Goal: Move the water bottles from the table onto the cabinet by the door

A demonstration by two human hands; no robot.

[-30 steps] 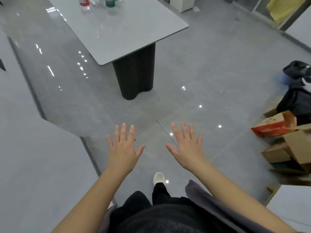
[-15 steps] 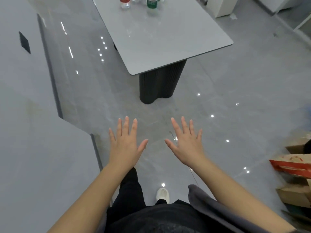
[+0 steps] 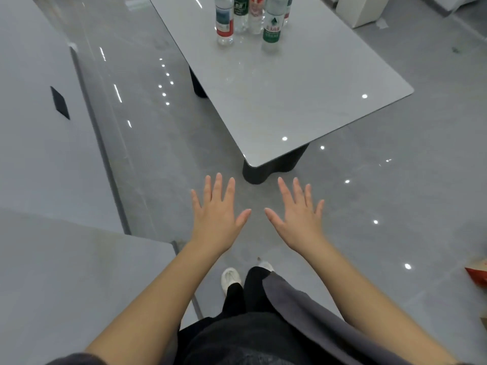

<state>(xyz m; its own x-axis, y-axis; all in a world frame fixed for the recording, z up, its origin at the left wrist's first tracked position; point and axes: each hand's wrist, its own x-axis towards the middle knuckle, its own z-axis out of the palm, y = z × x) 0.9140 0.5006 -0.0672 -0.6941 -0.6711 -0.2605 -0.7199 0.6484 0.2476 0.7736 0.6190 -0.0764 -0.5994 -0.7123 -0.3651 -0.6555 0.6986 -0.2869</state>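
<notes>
Nearing table (image 3: 303, 96), water bottles (image 3: 224, 21) now closer, hands still spread

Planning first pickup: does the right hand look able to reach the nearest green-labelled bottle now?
Probably not. The right hand hovers over floor short of the table; the green-labelled bottle stands far up it. Nothing blocks the way.

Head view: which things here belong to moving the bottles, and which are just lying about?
For the job:
bottles, standing upright
table, which they stand on

Just lying about:
white box, on the floor beyond the table
red carton, at the right edge
</notes>
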